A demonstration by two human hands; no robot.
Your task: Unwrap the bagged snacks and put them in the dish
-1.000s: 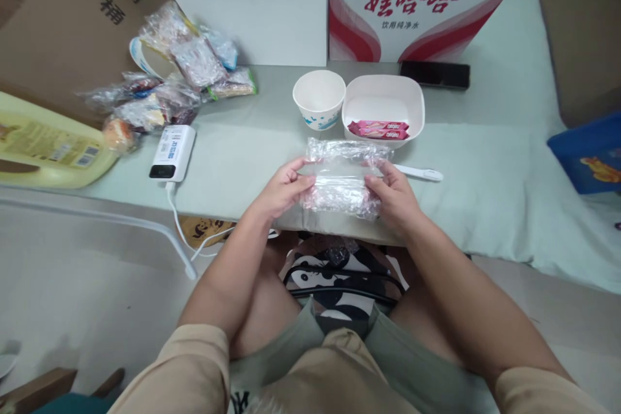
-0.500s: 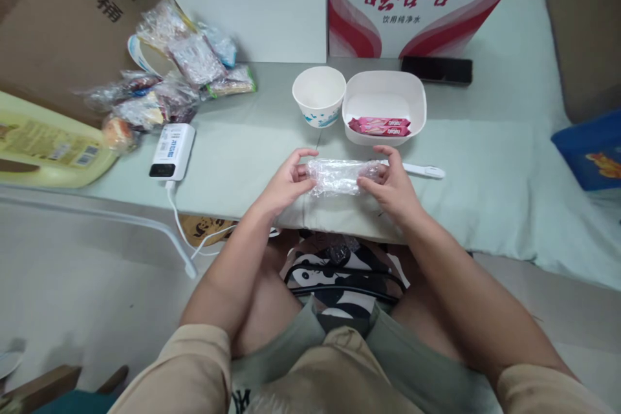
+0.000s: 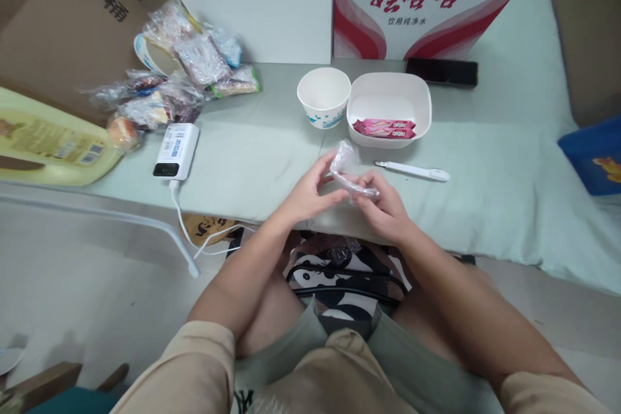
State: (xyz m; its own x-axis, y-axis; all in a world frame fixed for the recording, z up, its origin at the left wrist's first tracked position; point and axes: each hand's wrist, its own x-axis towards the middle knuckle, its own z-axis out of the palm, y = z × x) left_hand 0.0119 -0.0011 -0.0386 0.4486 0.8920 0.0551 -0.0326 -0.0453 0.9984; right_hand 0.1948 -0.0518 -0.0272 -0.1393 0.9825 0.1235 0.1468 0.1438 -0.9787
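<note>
Over the front of the bed-like surface, my right hand (image 3: 385, 210) pinches a folded piece of clear plastic wrap (image 3: 345, 156) between thumb and fingers. My left hand (image 3: 313, 191) is beside the wrap, its thumb and fingers apart, the fingertips against the wrap's left side. Just beyond my right hand lies a white-handled knife-like tool (image 3: 412, 171). Farther back, a white paper cup (image 3: 323, 92) with a blue pattern stands against a white plastic tub (image 3: 422, 94). Two pink wrapped snack bars (image 3: 383, 128) rest inside the tub.
At left are a white power bank (image 3: 177, 150) with a cable, several plastic-wrapped snacks (image 3: 198, 65), and a yellow jug (image 3: 53, 136). A black phone (image 3: 441, 72) lies before a white-and-red carton (image 3: 412, 6). A blue package (image 3: 592, 152) is at right.
The plastic wrap was stretched flat between both hands; now it is folded and tilted. My right hand has moved left and down, uncovering the tool, while my left hand's fingers have spread.
</note>
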